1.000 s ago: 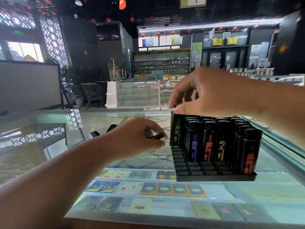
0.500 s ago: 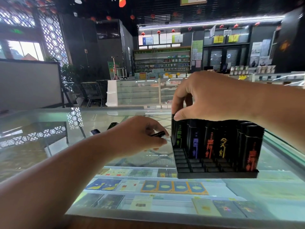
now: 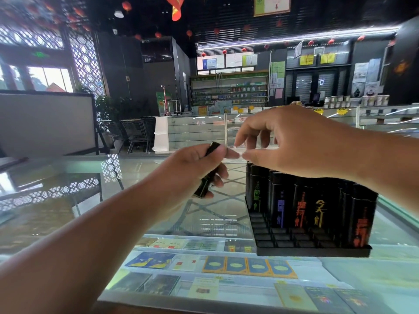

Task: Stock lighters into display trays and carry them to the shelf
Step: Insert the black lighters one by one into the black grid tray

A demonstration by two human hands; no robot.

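A black display tray stands on the glass counter at the right, with several black lighters upright in its back rows and bare slots in its front rows. My left hand grips a single black lighter, held tilted above the counter just left of the tray. My right hand hovers above the tray's back left corner, its fingers loosely bent and holding nothing. Its thumb and forefinger tips sit close to the fingertips of my left hand.
The glass counter spreads left and forward, with packets laid out on the shelf beneath the glass. Another glass counter and stocked wall shelves stand far behind. A white board stands at the left.
My right hand lifted off the lighter at the tray's back left corner and rose. My left hand came up and rightward, bringing its lighter toward the right hand.
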